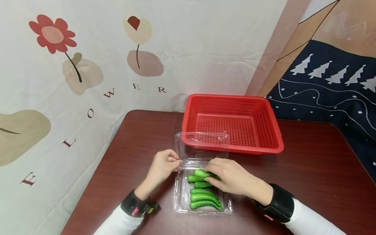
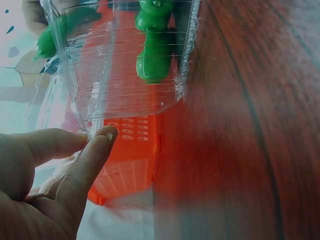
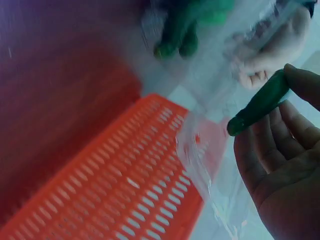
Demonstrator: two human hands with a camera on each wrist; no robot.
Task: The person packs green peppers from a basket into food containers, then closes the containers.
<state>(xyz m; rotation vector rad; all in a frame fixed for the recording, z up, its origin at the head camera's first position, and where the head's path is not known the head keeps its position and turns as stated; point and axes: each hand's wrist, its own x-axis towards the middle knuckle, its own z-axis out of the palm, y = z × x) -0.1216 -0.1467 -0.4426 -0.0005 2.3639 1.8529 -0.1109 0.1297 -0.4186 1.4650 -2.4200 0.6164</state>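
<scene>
A clear plastic clamshell box [image 1: 177,192] lies on the table with its lid [image 1: 178,147] raised at the back. Several slender, smooth green vegetables [image 1: 202,197] lie crosswise in its base. At the hinge end, my left hand [image 1: 165,164] pinches the box's left edge between thumb and forefinger; the pinch shows plainly in the left wrist view. Over the back of the base, my right hand [image 1: 230,176] holds one slender green vegetable [image 3: 262,102] between thumb and fingers. My right fingers hide part of the vegetables beneath them.
Behind the box stands a red perforated plastic basket [image 1: 276,143], its front rim seen through the clear lid. The dark reddish-brown table [image 1: 129,137] meets a printed cloth [image 1: 191,49] at the back and left. A black band [image 1: 274,202] wraps each wrist.
</scene>
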